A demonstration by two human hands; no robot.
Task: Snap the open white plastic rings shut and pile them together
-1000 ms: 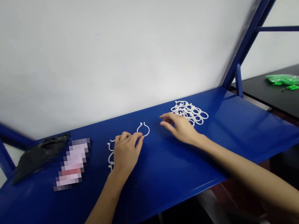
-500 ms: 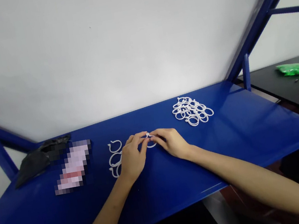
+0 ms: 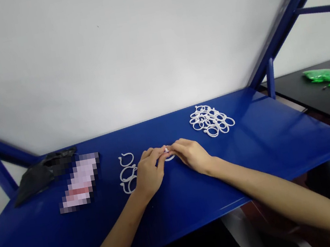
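Over the middle of the blue table [image 3: 198, 202], a white plastic ring [image 3: 169, 157] is pinched in both of my hands. My left hand [image 3: 149, 169] grips it near its knobbed ends, thumb and fingers pressed together. From the other side my right hand [image 3: 193, 155] holds the same ring, its fingertips almost meeting the left ones. The fingers cover most of the clasp, so I cannot tell whether it is fastened. Beside my left hand lie a few open white rings [image 3: 126, 160], partly hidden by it. A pile of white rings [image 3: 210, 119] rests farther back on the right.
A black plastic bag [image 3: 38, 177] and a blurred pinkish packet [image 3: 80, 178] lie on the left of the table. Blue frame posts [image 3: 270, 79] flank a white panel [image 3: 139, 51]. Right of them, a black table [image 3: 322, 95] bears a bag of green pieces [image 3: 325, 75].
My fingertips have come closer together over the held ring, and its clasp area is more covered. The right hand has shifted slightly. The other rings have stayed in place.
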